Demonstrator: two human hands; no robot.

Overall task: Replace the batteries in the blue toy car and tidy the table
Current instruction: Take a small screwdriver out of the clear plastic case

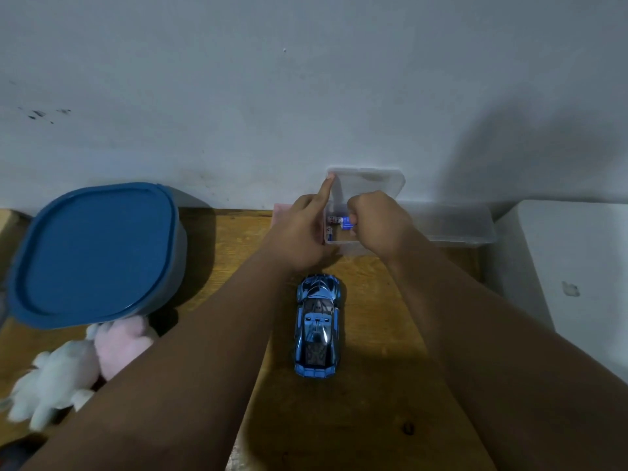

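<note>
- Both forearms reach past the blue toy car (318,326), upright on the tabletop (373,334).
- Left hand (300,229) props the clear box (365,212) lid.
- Right hand (377,224) pinches a battery (339,220); a loose pinch could drop it.

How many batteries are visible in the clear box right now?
2: one battery pinched in the right hand's fingers, another lying just below it in the box. The hands may hide more.

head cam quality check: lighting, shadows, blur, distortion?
Head view: dim, bluish cast; hard shadows of the arms fall on the wall at right and across the table; plush toys are soft at the left edge; wide-angle bend warps the blue lidded container; blue toy car reads sharp, with a small glint.
</note>
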